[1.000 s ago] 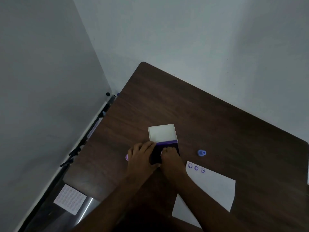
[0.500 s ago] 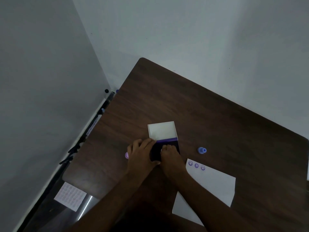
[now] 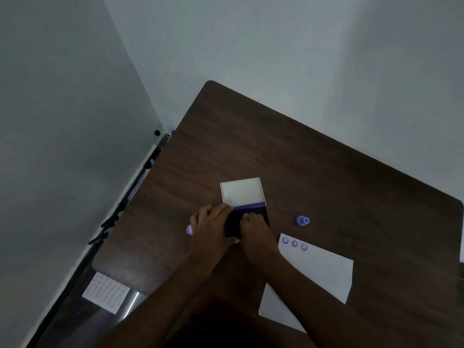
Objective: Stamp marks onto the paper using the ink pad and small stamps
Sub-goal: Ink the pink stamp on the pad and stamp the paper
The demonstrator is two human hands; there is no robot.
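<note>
Closest to the person, a thin white sheet of paper [image 3: 319, 272] lies flat on the dark wood-grain table [image 3: 276, 151], three purple smiley marks in a row at its far edge. It looks light and floppy, likely to slide unless pinned. Just beyond, both hands meet over the ink pad [image 3: 234, 223]: the left hand [image 3: 209, 231] grips its left side with curled fingers, while the right hand [image 3: 254, 229] has its fingers bunched down on the dark pad, probably pinching a small stamp, though I cannot see one. The case looks like stiff, smooth plastic, best held by its edges. Its white lid [image 3: 242, 191] lies open behind. A blue stamp [image 3: 302, 220] stands to the right, a rounded lilac one [image 3: 189, 229] peeks out left.
</note>
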